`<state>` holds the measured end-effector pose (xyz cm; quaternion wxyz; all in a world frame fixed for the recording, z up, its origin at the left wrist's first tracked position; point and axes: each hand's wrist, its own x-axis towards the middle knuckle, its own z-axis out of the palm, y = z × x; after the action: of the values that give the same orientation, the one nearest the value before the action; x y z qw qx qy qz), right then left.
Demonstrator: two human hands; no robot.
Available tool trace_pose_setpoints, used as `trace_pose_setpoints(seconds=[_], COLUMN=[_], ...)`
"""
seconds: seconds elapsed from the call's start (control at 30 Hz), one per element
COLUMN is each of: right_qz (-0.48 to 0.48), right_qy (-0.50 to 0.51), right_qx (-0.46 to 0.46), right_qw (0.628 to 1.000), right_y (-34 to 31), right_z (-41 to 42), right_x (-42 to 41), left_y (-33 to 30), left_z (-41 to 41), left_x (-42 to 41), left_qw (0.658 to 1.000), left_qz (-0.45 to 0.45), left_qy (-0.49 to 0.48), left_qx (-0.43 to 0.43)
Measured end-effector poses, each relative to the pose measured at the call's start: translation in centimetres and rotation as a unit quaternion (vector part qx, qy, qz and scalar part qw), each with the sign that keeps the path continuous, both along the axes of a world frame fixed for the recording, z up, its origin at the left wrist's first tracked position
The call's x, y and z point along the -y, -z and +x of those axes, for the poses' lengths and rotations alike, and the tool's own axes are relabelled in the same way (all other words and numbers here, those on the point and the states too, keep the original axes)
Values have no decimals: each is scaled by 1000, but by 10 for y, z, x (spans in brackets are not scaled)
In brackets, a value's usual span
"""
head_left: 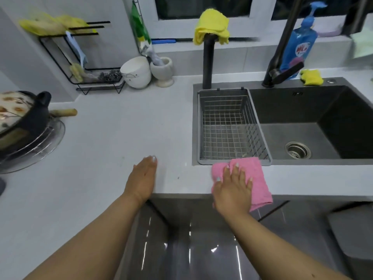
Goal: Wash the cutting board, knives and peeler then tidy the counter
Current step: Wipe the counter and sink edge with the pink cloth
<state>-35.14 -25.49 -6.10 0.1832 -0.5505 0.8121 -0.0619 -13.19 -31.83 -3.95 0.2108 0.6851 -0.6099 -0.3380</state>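
Counter [113,138] white, beside dark sink [331,110]

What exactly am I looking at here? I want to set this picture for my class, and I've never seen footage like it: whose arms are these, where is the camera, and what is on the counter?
There is no machine: these are a person's two bare arms, filmed by a wide-angle camera worn on their head and looking down. The right hand presses flat, fingers spread, on a pink cloth at the front edge of the white counter, just before the sink. The left hand rests open on the counter and holds nothing. A wire basket sits in the sink's left part. Behind it stand a black tap and a blue soap bottle. A yellow cloth is draped over a black post. At the back left are a white bowl and a black rack. No cutting board, knife or peeler is clearly in view.
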Motion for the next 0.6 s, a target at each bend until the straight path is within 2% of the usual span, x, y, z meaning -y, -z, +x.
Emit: trace_pose_setpoints(seconds=[0.13, 0.3, 0.47, 0.6], right_qz=[-6, 32, 57, 58], right_qy=[-127, -265, -314, -330], right_qx=[35, 50, 45, 22], right_qw=[991, 963, 947, 942], right_y=[-8, -11, -15, -16], right_z=[51, 103, 112, 108], right_x=[-7, 30, 75, 99], left_y=[8, 3, -4, -5], left_z=[21, 35, 47, 50], left_x=[-7, -3, -1, 4], left_qw=[999, 994, 992, 996], left_qz=[42, 61, 47, 27], left_qy=[5, -1, -11, -15], left_qx=[5, -86, -114, -89])
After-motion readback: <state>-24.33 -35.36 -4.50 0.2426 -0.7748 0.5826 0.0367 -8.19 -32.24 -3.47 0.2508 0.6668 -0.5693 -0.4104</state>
